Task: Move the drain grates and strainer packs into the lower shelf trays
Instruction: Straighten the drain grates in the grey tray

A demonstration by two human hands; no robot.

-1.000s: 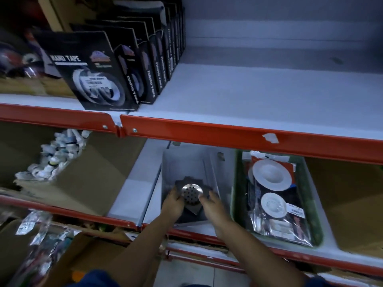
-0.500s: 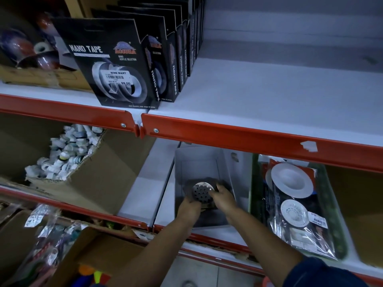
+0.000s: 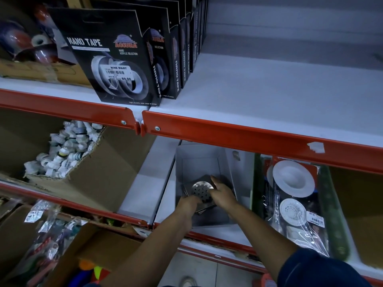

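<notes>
A stack of square metal drain grates (image 3: 201,192), the top one with a round perforated centre, lies inside a grey tray (image 3: 199,160) on the lower shelf. My left hand (image 3: 187,204) grips the stack's near left edge. My right hand (image 3: 222,193) holds its right side, fingers over the far corner. To the right, a green tray (image 3: 331,210) holds clear strainer packs (image 3: 294,195) with white round strainers.
The red-edged upper shelf (image 3: 248,139) overhangs the trays, with black nano tape boxes (image 3: 109,59) on its left. A cardboard box of white fittings (image 3: 62,150) sits lower left; another cardboard box (image 3: 360,199) at far right. Packaged goods (image 3: 47,235) fill boxes below.
The view has shifted, so the shelf and trays sit further right and lower in the frame. Both hands have stayed on the grate stack inside the grey tray, the right hand sliding over the far corner.
</notes>
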